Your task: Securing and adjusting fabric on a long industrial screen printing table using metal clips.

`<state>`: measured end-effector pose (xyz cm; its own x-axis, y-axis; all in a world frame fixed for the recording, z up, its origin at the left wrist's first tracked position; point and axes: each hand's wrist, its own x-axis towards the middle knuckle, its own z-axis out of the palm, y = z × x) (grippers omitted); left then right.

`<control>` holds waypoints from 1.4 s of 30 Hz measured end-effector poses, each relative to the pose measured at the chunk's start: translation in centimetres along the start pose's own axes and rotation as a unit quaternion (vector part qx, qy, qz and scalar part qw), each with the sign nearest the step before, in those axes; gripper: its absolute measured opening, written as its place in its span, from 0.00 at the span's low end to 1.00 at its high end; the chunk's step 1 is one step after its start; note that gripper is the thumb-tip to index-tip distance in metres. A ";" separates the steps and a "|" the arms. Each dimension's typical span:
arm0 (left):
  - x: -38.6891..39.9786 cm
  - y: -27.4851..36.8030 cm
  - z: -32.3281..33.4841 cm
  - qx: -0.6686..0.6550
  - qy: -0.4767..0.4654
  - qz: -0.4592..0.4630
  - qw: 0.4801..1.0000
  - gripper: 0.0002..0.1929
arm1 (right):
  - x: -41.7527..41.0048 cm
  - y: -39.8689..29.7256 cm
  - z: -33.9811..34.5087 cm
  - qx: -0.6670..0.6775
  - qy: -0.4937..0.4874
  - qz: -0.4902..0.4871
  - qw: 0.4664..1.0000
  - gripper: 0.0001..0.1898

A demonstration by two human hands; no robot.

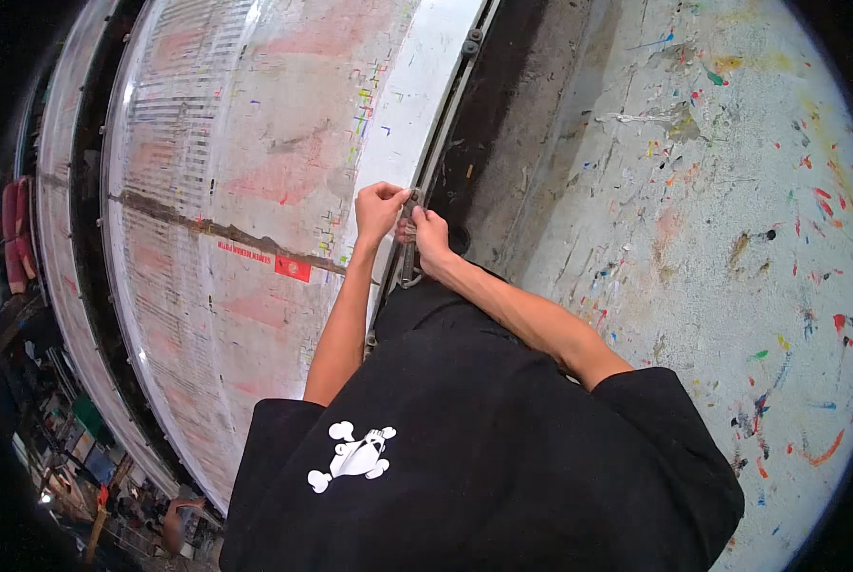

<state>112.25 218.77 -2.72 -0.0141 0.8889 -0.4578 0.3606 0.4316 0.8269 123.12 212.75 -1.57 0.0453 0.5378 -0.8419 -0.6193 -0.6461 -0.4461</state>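
Observation:
A metal tool [408, 266], seemingly a wrench, lies along the metal edge rail [437, 146] of a long printing table [276, 164]. My right hand [428, 236] is closed around its middle, and its lower end shows below my fingers, close to my black clothing. Just to the left, my left hand [377, 213] has its thumb and fingertips drawn together at a small dark bolt or fitting [415, 194] by the tool's upper end. Whether those fingertips grip the fitting or only touch it is too small to tell.
A paint-spotted wall [712, 236] rises at the right, with a dark concrete strip [519, 136] beside the rail. Another long table [61, 214] runs at the left. Beyond it are a reddish padded roll [17, 236] and a person [174, 525] at lower left.

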 end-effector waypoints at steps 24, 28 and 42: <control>-4.9 -1.2 2.9 -0.074 0.036 -0.032 0.996 0.12 | 5.0 -27.1 -14.2 -0.778 -0.162 -0.013 0.606 0.22; -4.1 -3.0 3.0 -0.126 0.110 -0.039 0.985 0.10 | 2.8 -16.1 -7.0 -0.636 -0.193 -0.049 0.745 0.21; -3.8 -0.6 2.3 -0.148 0.092 -0.029 0.984 0.09 | 0.5 -5.9 -3.2 -0.436 -0.081 -0.096 0.891 0.22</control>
<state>114.28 214.77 -2.19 -0.2045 0.8630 -0.4620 0.0676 0.4833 0.8728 129.30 215.11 -0.31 -0.0721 0.7088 -0.7017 0.2361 -0.6714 -0.7025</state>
